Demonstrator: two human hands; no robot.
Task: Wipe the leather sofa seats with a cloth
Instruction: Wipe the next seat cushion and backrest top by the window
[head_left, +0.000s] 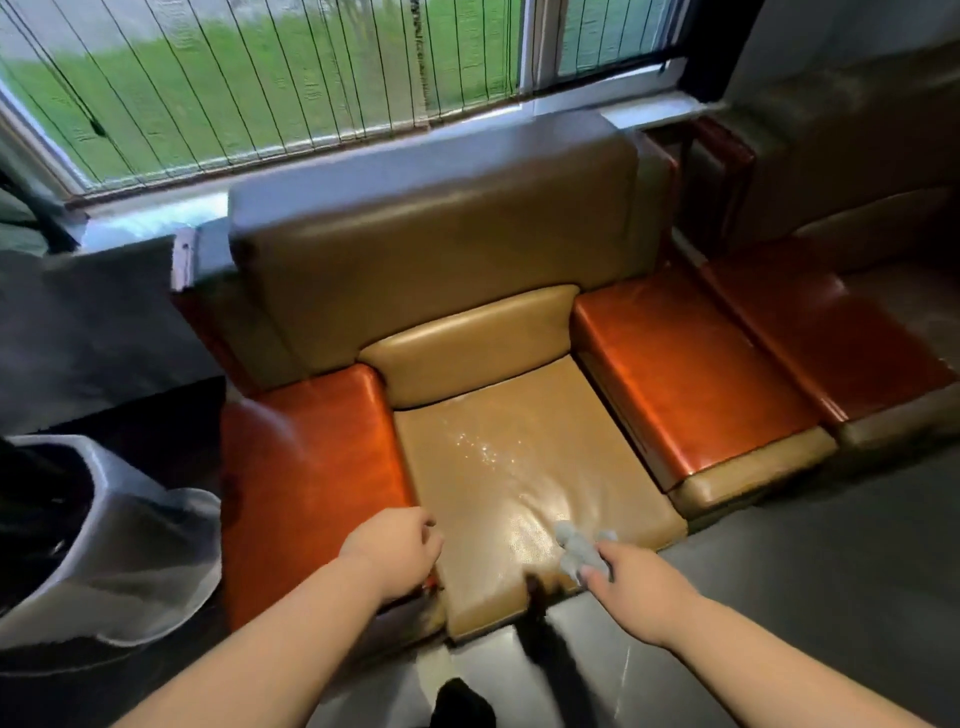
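Right hand (631, 584) is pinching a grey cloth (579, 548) at the tan seat cushion's (498, 467) front-right edge; left hand (395, 551), fingers curled and holding nothing visible, is hovering at its front-left edge.

The tan leather seat cushion (519, 467) lies between two reddish-brown leather armrests (317, 467), before the tan leather backrest (441, 260). The barred window (260, 78) stands behind. The white-lined bin (104, 545) sits near left.

head cam: up high, pointing forward and down, pretty close over the sofa seat (519, 467)
facing: toward the window (260, 78)
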